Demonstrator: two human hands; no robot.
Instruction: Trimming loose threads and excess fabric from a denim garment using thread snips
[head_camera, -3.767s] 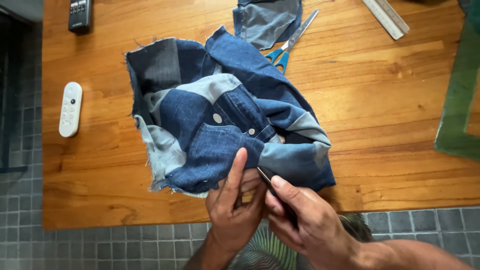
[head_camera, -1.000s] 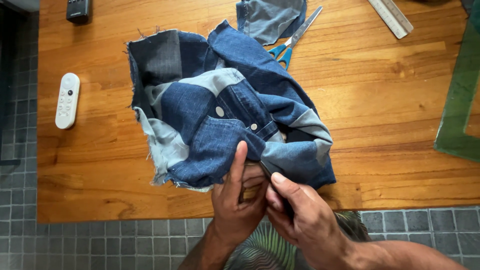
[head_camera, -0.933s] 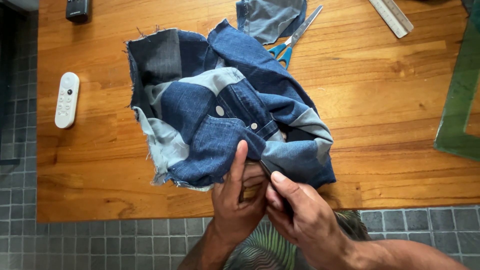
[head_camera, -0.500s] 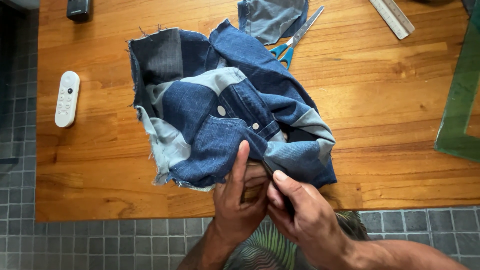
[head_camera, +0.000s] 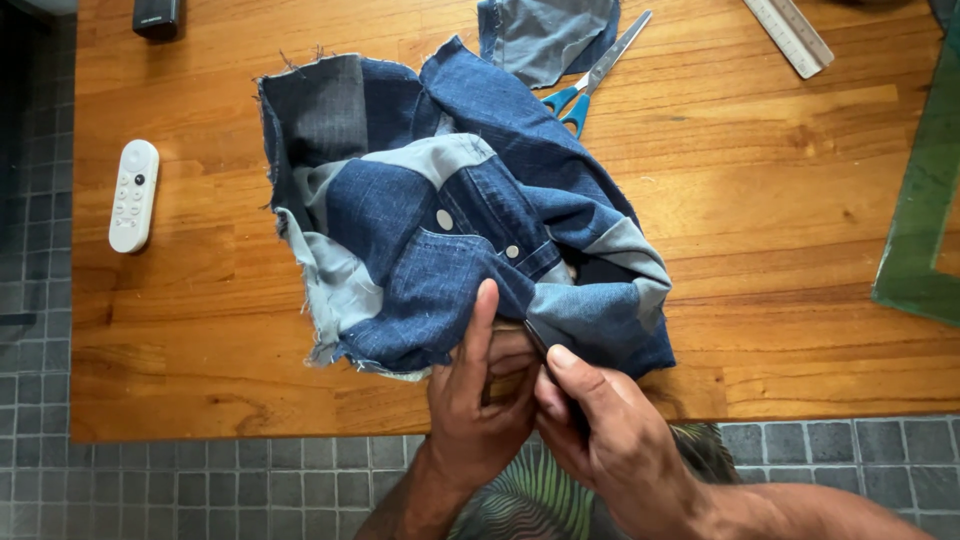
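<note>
A patchwork denim piece (head_camera: 450, 210) in dark, mid and pale blue lies bunched on the wooden table (head_camera: 760, 230); two metal snaps show on it. At its near edge my left hand (head_camera: 478, 390) pinches the fabric, thumb stretched up over the cloth. My right hand (head_camera: 610, 440) sits right beside it and grips a thin dark tool (head_camera: 537, 343) whose tip points into the denim edge. The tool's handle is hidden in my fingers.
Blue-handled scissors (head_camera: 590, 80) and a grey denim scrap (head_camera: 545, 35) lie at the back. A white remote (head_camera: 133, 195) rests at the left, a dark remote (head_camera: 158, 15) at the far left corner, a ruler (head_camera: 795, 35) far right, a green cutting mat (head_camera: 925, 200) at the right edge.
Both hands stay at the denim's near edge. The right hand has shifted the tool slightly against the fabric; the cloth barely moves.
</note>
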